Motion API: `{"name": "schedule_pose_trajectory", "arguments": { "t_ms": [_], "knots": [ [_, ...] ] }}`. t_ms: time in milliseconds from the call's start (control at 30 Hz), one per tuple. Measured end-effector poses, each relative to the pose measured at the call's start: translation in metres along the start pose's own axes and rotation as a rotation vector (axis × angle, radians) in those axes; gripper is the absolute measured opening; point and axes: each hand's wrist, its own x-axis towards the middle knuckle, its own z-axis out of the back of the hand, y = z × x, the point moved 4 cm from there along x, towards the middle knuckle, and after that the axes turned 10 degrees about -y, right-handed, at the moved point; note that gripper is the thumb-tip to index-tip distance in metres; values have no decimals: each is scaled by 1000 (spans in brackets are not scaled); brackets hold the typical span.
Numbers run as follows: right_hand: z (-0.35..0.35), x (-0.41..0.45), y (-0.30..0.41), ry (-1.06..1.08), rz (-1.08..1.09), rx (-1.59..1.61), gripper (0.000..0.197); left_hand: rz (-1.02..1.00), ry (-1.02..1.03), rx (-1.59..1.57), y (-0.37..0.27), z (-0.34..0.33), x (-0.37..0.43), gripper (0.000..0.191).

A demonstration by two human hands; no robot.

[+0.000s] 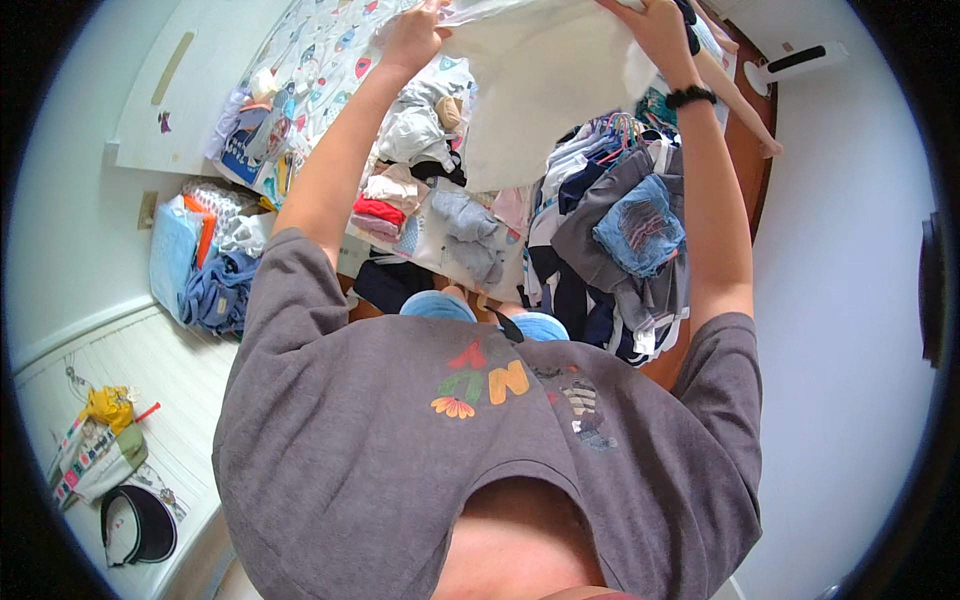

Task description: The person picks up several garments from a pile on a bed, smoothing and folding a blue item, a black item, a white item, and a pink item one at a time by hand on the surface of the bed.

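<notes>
A thin, off-white cloth (532, 97) hangs stretched between my hands at the top of the view. My left hand (415, 34) grips its upper left part, fingers closed on the fabric. On the other side my right hand (660, 34), below which a dark band circles the wrist, holds the upper right part. The top edge of the cloth runs out of view. Beneath and beside it, a bed with a fish-patterned sheet (319, 45) bears a white bra (412, 133), folded red and pink clothes (379, 210) and grey folded garments (465, 217).
Clothes on hangers (592, 165) and folded denim (641, 225) are heaped at the right. Bagged items and blue clothes (221, 289) stand by the left wall. A black visor (142, 525) lies on a white surface. Another person's bare leg (742, 105) shows at upper right, near a white fan-like appliance (795, 64).
</notes>
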Motion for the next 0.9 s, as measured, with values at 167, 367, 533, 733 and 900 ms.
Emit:
{"name": "schedule_pose_trajectory", "arguments": {
  "t_ms": [167,367,533,733,900],
  "knots": [
    [-19,9,16,-86,14,171,35,62,-72,57,21,-2,11,16],
    [-34,-70,43,51,233,19,27,-18,-164,55,23,41,-44,24],
    [-117,-223,39,403,-25,162,21,316,15,-266,83,-7,-176,25],
    [-244,-431,-5,679,-238,205,12,289,365,-143,147,-59,-340,23],
    [-279,-527,-5,729,-326,223,10,309,607,-126,146,-56,-432,14]
  ]
}}
